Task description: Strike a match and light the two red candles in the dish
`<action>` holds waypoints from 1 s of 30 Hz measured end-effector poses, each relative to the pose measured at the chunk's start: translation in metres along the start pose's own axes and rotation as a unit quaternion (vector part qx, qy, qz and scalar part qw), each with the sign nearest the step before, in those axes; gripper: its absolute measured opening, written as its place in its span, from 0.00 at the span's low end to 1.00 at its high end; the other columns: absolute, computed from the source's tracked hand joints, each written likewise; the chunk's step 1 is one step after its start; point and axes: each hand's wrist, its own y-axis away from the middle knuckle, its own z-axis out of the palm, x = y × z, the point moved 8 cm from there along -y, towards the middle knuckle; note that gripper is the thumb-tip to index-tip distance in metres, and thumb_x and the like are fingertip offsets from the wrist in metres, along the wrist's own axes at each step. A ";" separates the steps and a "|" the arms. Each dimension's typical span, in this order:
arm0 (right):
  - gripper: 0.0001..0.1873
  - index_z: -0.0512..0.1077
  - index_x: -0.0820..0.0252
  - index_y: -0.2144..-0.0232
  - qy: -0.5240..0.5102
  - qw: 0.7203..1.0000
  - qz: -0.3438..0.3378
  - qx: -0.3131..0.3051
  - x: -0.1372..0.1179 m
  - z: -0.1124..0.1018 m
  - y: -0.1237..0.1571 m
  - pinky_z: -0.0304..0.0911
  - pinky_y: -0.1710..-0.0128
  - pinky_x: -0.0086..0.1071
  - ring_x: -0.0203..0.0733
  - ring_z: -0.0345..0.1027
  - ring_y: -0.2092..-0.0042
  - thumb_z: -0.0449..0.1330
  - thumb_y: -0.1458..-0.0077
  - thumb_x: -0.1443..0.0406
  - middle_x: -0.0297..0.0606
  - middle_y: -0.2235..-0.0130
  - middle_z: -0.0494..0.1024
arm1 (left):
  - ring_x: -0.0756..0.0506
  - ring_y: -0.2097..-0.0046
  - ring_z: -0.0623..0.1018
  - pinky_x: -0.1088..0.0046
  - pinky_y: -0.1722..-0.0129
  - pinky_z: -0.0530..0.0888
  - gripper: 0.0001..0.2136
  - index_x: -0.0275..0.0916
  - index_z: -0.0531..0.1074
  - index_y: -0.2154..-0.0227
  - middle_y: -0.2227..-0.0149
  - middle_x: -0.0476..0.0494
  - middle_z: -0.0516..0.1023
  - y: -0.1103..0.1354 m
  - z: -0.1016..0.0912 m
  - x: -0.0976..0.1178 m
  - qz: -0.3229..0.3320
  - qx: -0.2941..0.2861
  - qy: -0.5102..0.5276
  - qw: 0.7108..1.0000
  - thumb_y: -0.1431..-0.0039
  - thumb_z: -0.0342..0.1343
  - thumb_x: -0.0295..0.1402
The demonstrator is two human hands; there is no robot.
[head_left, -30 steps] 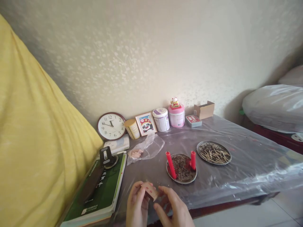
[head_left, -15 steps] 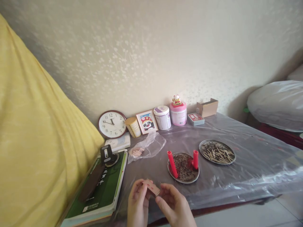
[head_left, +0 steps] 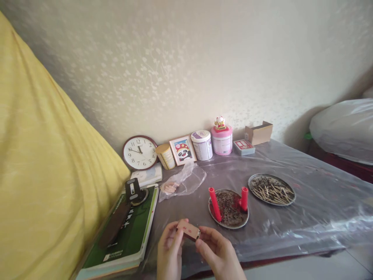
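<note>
A small pinkish matchbox (head_left: 189, 230) is pinched between both hands at the near table edge. My left hand (head_left: 169, 252) grips its left end, and my right hand (head_left: 219, 254) holds its right end with the fingers curled. Just beyond stands a round metal plate (head_left: 229, 224) of dark burnt bits with two red candles (head_left: 215, 203), one leaning. Right of it is a second metal plate (head_left: 271, 189) heaped with several matchsticks.
The table (head_left: 309, 217) is covered in clear plastic sheet. A green book (head_left: 125, 237) lies at left beside a yellow curtain (head_left: 43, 182). A clear bag (head_left: 183, 182), clock (head_left: 140, 153), framed picture (head_left: 182, 150), tins (head_left: 201, 145) and a cardboard box (head_left: 258, 133) line the wall.
The matchbox has tipped from tilted to nearly level between my hands. The view has shifted slightly left, so the table items sit further right.
</note>
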 end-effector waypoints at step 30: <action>0.18 0.74 0.64 0.60 0.182 0.982 -0.040 0.024 0.001 -0.015 -0.008 0.68 0.62 0.34 0.47 0.76 0.64 0.57 0.48 0.57 0.44 0.65 0.81 | 0.49 0.89 0.68 0.76 0.91 0.61 0.14 0.41 0.68 0.68 0.82 0.53 0.73 0.009 0.018 -0.016 -0.052 -0.077 -0.145 0.985 0.49 0.60 0.46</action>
